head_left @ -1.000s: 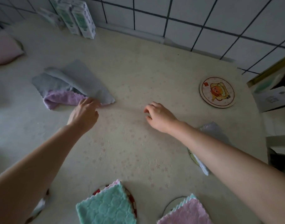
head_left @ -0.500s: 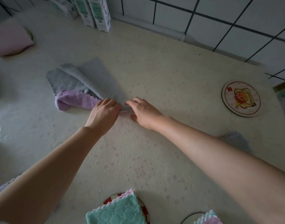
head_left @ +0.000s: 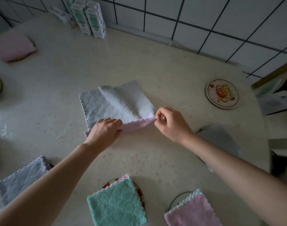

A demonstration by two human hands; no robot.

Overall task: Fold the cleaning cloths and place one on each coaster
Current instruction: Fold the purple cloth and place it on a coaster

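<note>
I'm looking at a home kitchen or dining corner — white square wall tiles with dark grout, green-and-white drink cartons, a cream flower-patterned surface and a round cartoon-printed coaster.

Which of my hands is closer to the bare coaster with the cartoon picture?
Right. The right hand pinches the cloth corner left of the coaster, apart from it; the left hand grips the cloth's edge farther left.

Cloth dragged nearer the bare coaster. Right hand now pinches its pink edge, opposite left hand.
</note>
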